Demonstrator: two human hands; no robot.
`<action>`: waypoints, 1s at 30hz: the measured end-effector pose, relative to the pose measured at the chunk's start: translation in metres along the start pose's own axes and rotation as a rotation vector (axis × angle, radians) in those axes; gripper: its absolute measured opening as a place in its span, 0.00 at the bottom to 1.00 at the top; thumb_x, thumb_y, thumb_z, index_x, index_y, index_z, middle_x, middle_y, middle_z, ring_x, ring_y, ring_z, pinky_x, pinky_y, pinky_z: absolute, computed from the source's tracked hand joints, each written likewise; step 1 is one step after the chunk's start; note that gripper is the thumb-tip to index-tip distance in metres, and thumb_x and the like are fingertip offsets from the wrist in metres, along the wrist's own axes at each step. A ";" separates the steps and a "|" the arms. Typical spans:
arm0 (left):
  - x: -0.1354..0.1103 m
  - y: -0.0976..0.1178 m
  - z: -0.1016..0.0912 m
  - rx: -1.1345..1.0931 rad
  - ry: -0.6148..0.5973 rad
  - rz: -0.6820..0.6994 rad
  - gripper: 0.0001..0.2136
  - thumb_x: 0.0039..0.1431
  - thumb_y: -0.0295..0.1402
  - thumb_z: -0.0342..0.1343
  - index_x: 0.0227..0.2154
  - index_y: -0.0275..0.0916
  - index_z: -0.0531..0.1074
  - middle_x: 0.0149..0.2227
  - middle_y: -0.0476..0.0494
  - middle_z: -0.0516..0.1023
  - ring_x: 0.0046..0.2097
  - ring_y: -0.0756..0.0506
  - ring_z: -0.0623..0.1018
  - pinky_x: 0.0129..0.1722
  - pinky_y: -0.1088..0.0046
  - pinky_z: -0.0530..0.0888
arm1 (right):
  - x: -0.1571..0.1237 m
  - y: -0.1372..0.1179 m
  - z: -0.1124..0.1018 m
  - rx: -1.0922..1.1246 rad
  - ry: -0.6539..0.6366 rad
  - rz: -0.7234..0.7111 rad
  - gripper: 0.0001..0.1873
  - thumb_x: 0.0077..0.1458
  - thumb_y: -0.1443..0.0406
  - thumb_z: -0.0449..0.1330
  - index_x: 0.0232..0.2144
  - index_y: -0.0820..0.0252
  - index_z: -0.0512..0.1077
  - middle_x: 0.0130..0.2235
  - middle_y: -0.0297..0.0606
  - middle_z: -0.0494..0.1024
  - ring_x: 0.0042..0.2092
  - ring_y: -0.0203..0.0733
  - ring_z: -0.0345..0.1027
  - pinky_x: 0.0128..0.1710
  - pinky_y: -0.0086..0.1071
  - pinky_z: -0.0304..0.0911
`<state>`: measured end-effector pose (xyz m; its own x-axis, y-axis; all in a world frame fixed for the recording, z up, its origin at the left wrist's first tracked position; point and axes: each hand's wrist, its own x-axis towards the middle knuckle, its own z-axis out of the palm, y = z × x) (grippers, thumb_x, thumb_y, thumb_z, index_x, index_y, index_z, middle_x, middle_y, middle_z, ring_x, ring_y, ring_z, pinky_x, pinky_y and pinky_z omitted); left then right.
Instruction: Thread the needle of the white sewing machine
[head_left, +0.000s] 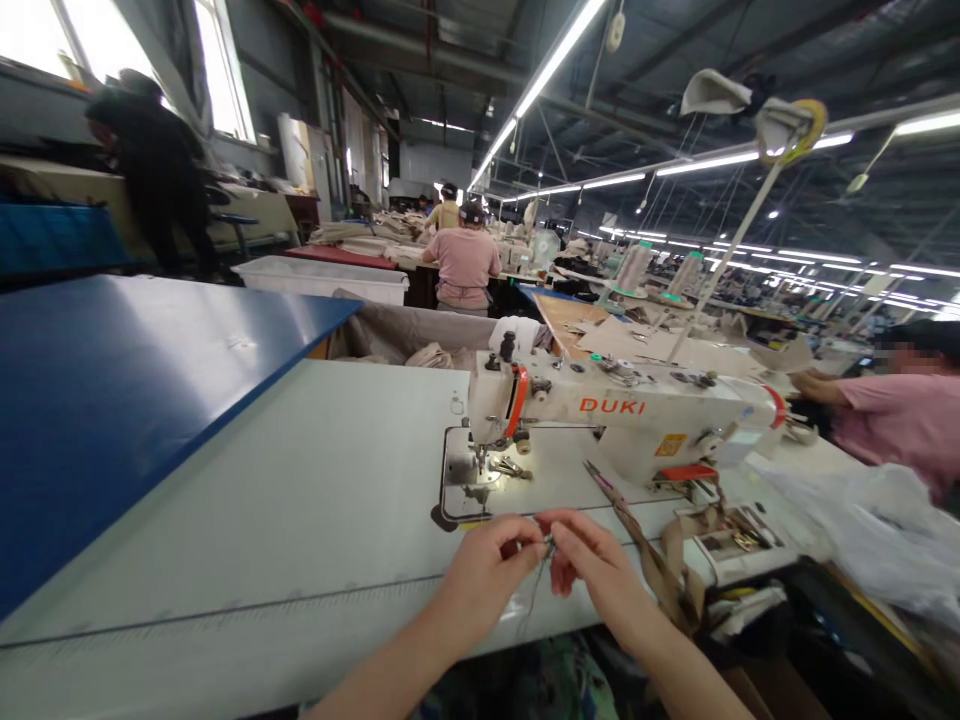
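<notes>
Over the front edge of the sewing table [360,480], my left hand [491,558] and my right hand [592,565] meet with their fingertips pinched together. Between them is a dark thread [535,592], its loose ends hanging down; anything else in the fingers is too small to make out. Just beyond my hands stands a white sewing machine [622,405] marked DUKI, its lamp lighting the needle plate. A small metal piece [511,467] lies beside the presser foot. Right of my hands are scissors [602,483] and a strip of brown fabric [645,550].
A blue tabletop [150,380] adjoins on the left. On the right are an open tray of small parts [739,545] and a clear plastic bag [870,525]. A co-worker in pink [892,410] is at the right; others work further back. A white bin [322,278] stands beyond.
</notes>
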<state>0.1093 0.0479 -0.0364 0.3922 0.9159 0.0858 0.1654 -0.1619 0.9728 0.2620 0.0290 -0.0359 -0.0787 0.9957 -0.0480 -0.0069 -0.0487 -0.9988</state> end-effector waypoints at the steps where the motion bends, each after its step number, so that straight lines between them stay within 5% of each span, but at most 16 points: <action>1: 0.003 -0.001 -0.001 -0.002 0.007 -0.019 0.08 0.51 0.36 0.53 0.26 0.37 0.73 0.27 0.48 0.73 0.32 0.47 0.69 0.33 0.73 0.63 | -0.001 0.001 -0.001 -0.016 -0.019 -0.005 0.23 0.46 0.49 0.62 0.36 0.61 0.72 0.22 0.29 0.69 0.21 0.31 0.61 0.22 0.27 0.58; 5: 0.012 -0.003 -0.005 0.084 0.030 -0.085 0.11 0.48 0.39 0.54 0.26 0.37 0.75 0.25 0.49 0.71 0.30 0.47 0.67 0.31 0.72 0.62 | 0.002 0.007 -0.009 -0.042 0.046 -0.001 0.18 0.39 0.53 0.66 0.26 0.62 0.74 0.19 0.29 0.69 0.20 0.31 0.60 0.21 0.28 0.58; 10: 0.024 -0.008 -0.018 0.209 0.004 -0.083 0.15 0.49 0.44 0.51 0.27 0.38 0.75 0.26 0.48 0.72 0.31 0.46 0.68 0.33 0.71 0.63 | 0.025 0.016 -0.031 -0.279 0.179 -0.085 0.09 0.46 0.60 0.60 0.25 0.61 0.75 0.19 0.31 0.70 0.22 0.33 0.62 0.24 0.30 0.60; 12: 0.028 -0.016 -0.022 0.293 0.018 -0.076 0.15 0.49 0.44 0.50 0.27 0.38 0.74 0.26 0.47 0.72 0.30 0.45 0.68 0.33 0.70 0.63 | 0.033 0.023 -0.037 -0.488 0.221 -0.163 0.08 0.50 0.65 0.57 0.27 0.61 0.75 0.23 0.34 0.74 0.26 0.36 0.66 0.29 0.31 0.63; 17: 0.030 -0.040 -0.022 0.434 0.008 -0.055 0.13 0.51 0.41 0.47 0.27 0.39 0.73 0.26 0.47 0.73 0.31 0.45 0.70 0.34 0.70 0.64 | 0.030 0.030 -0.043 -0.962 0.084 -0.318 0.15 0.55 0.69 0.51 0.39 0.59 0.76 0.44 0.46 0.75 0.47 0.45 0.68 0.50 0.40 0.63; 21: 0.026 -0.045 -0.019 0.456 0.015 -0.081 0.12 0.53 0.40 0.46 0.27 0.39 0.72 0.25 0.47 0.72 0.30 0.45 0.70 0.33 0.71 0.64 | 0.019 0.016 -0.062 -1.052 0.134 -0.293 0.20 0.55 0.70 0.47 0.47 0.61 0.72 0.52 0.48 0.72 0.54 0.48 0.63 0.57 0.44 0.57; 26: 0.021 -0.046 -0.017 0.471 0.035 -0.062 0.12 0.54 0.39 0.47 0.27 0.39 0.73 0.24 0.48 0.71 0.28 0.46 0.69 0.31 0.71 0.62 | 0.025 -0.001 -0.092 -1.057 0.320 -0.142 0.20 0.57 0.69 0.44 0.44 0.65 0.73 0.46 0.48 0.75 0.49 0.46 0.67 0.52 0.38 0.61; 30: 0.020 -0.048 -0.017 0.461 0.035 -0.069 0.12 0.53 0.39 0.48 0.28 0.39 0.73 0.24 0.48 0.71 0.28 0.47 0.69 0.31 0.72 0.62 | 0.042 0.007 -0.092 -1.274 0.282 0.016 0.17 0.58 0.64 0.48 0.43 0.67 0.71 0.45 0.53 0.75 0.48 0.52 0.67 0.50 0.42 0.61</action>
<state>0.0939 0.0798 -0.0776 0.3365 0.9409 0.0394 0.5778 -0.2394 0.7803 0.3502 0.0777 -0.0459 0.1417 0.9853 0.0951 0.9483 -0.1076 -0.2987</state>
